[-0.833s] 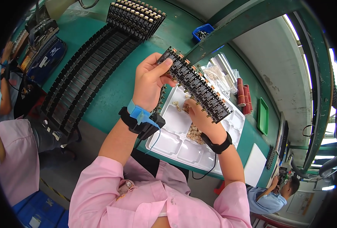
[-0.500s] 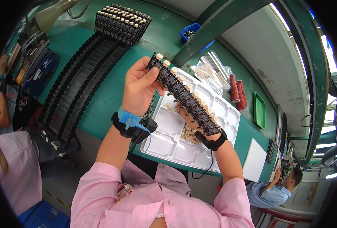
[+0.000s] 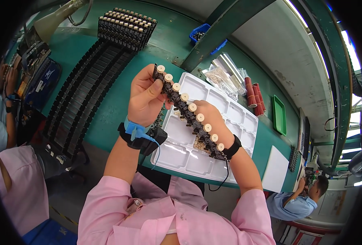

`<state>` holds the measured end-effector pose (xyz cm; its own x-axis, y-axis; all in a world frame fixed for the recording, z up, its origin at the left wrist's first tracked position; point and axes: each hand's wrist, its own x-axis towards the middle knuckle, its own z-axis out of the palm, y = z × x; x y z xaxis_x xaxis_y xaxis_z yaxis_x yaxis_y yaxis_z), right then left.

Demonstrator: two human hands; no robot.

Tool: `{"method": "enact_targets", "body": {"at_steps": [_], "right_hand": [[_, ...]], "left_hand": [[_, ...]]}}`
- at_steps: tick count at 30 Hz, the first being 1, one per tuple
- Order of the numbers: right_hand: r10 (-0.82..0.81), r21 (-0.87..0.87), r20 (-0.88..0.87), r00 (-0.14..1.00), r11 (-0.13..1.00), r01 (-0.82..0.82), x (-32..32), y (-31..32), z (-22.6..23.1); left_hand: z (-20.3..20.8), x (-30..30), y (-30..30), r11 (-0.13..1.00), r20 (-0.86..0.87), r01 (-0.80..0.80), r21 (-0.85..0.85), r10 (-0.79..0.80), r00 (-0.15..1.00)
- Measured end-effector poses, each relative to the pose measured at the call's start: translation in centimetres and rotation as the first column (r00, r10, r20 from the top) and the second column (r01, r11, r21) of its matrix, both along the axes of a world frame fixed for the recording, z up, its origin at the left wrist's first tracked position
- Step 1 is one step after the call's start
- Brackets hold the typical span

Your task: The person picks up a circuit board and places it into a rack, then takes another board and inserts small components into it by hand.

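Pinched at its far upper end, a long black strip of small circuit boards [image 3: 188, 114] is in my left hand [image 3: 143, 98]. A row of round cream-coloured caps stands along it, and it slants down to the right, above the tray. My right hand [image 3: 214, 119] is behind and beside the strip, over the white compartment tray [image 3: 173, 156]; its fingers are hidden. Small cream pieces [image 3: 200, 144] lie in a middle compartment, partly covered by the strip. A blue band with a cord circles my left wrist, and a black band is on my right.
Left of the tray are long black slotted racks [image 3: 92, 81], with a block of capped strips [image 3: 126, 30] behind. Plastic bags [image 3: 225, 77], dark red bundles [image 3: 252, 94], a green tray [image 3: 279, 115] and a white board [image 3: 275, 169] lie right. People sit on both sides.
The strip has rolled, so the caps' tops now face up toward me. Its upper end has shifted slightly left and down. More of the back of my right hand shows beside it.
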<state>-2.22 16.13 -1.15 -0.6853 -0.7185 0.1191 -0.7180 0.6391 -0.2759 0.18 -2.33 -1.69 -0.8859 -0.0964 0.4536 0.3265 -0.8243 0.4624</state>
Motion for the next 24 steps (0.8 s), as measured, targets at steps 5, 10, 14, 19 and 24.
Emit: {"method": "enact_targets", "body": {"at_steps": [5,10,14,19,24], "right_hand": [[-0.059,0.011,0.037,0.998,0.998,0.059,0.1,-0.3,0.7],[-0.060,0.028,0.043,0.997,0.998,0.059,-0.1,0.1,1.0],[-0.130,-0.185,0.192,0.973,0.969,0.166,-0.3,0.4,2.4],[-0.026,-0.524,0.533,0.846,0.775,0.354,-0.9,2.3,4.1],[0.155,-0.631,0.734,0.662,0.516,0.579,-0.2,3.2,7.6]], "left_hand": [[0.0,0.0,-0.1,0.999,-0.041,0.034,-0.020,-0.035,0.999],[0.0,-0.1,0.0,0.999,-0.044,0.038,-0.011,-0.038,0.998],[0.2,0.0,0.3,1.000,0.013,-0.002,0.010,0.002,1.000],[1.2,0.1,0.3,0.993,0.231,-0.075,-0.089,0.094,0.968],[1.0,-0.2,0.1,0.988,0.277,-0.110,-0.112,0.137,0.951]]}}
